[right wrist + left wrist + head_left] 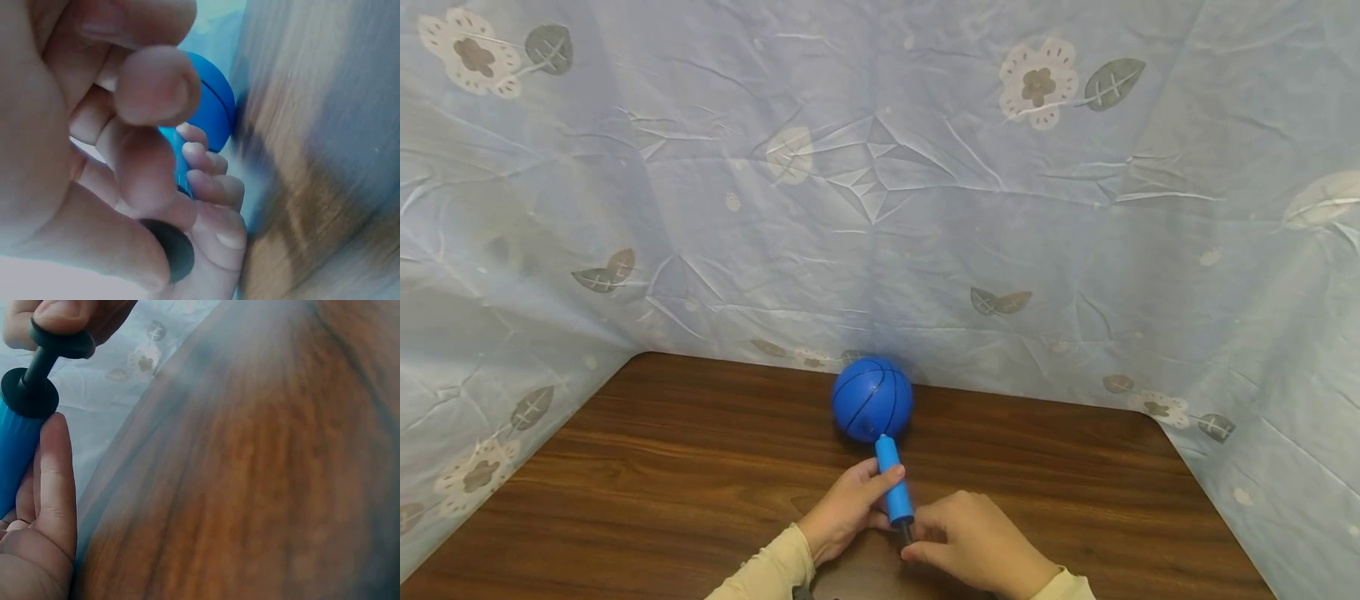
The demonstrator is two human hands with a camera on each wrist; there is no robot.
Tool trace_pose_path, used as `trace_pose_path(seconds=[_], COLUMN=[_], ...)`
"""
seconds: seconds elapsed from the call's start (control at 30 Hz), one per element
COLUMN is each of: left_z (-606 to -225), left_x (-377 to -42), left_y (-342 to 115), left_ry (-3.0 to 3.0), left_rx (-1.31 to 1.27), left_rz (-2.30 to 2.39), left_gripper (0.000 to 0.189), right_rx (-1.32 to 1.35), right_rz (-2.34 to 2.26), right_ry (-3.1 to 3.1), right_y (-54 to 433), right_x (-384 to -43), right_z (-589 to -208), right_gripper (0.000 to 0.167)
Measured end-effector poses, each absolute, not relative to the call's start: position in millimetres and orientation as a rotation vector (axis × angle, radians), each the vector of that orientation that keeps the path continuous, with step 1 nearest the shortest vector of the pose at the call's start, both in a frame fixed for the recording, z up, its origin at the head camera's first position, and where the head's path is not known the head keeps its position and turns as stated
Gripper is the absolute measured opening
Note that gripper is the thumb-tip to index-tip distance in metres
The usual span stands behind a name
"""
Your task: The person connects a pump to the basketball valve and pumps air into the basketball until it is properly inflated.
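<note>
**Both hands on a blue hand pump joined to a blue ball**

Your left hand's fingers [880, 482] curl around the blue barrel of a small hand pump [893, 487], the thumb lying across its top side in the head view. Your left hand [848, 510] rests low on the wooden table [647, 467]. In the left wrist view the fingers lie alongside the barrel, with the black end cap just above the fingertips.

Your right hand [973, 542] is closed on the black handle [61, 342] at the near end of the pump. In the left wrist view the fingertips pinch the handle's disc, and a short length of thin black rod shows between the disc and the barrel's cap, so the handle stands slightly drawn out. In the right wrist view the handle is a dark round shape tucked between the curled fingers and thumb.

The pump's far end touches a blue ball [872, 398] with dark seam lines like a basketball's. The ball sits on the table near its far edge, close to the backdrop. The joint between pump and ball is too small to make out.

No brand, label or writing can be read on the pump or the ball.

A pale blue cloth [880, 183] printed with cream flowers and grey leaves hangs behind and to both sides of the table. You wear cream sleeves [767, 575].
</note>
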State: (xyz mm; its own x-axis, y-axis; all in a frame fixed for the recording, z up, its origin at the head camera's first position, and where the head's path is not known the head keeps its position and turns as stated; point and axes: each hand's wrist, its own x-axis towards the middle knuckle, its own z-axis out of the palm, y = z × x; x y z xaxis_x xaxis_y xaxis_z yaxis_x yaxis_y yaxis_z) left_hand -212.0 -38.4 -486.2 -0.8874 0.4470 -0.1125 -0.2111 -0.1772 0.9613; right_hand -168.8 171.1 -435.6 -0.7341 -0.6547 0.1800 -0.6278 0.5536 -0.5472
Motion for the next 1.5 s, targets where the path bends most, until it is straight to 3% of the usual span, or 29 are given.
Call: trace_pose_path(seconds=[0.27, 0.37, 0.53, 1.03, 1.5], left_z=[-489, -490, -491, -488, -488], left_x=[-214, -214, -215, -215, -214], left_y=[-38, -39, -42, -40, -42], left_ry=[1.657, 1.644, 1.631, 1.680, 1.634], left_rx=[0.325, 0.322, 0.304, 0.246, 0.268], left_rz=[2.106, 2.113, 2.145, 2.108, 2.109], left_gripper=[0.045, 0.050, 0.060, 0.045, 0.057], right_rx=[-1.342, -1.374, -1.306, -1.244, -0.992], right_rz=[-0.805, -0.813, -0.851, -0.905, -0.964], right_ry=[2.666, 2.596, 2.436, 2.500, 2.769], right_y=[168, 166, 161, 167, 173], right_x=[-165, -162, -154, -160, -173], right_z=[-433, -432, -425, -429, -441], right_gripper=[0.029, 0.033, 0.031, 0.028, 0.024])
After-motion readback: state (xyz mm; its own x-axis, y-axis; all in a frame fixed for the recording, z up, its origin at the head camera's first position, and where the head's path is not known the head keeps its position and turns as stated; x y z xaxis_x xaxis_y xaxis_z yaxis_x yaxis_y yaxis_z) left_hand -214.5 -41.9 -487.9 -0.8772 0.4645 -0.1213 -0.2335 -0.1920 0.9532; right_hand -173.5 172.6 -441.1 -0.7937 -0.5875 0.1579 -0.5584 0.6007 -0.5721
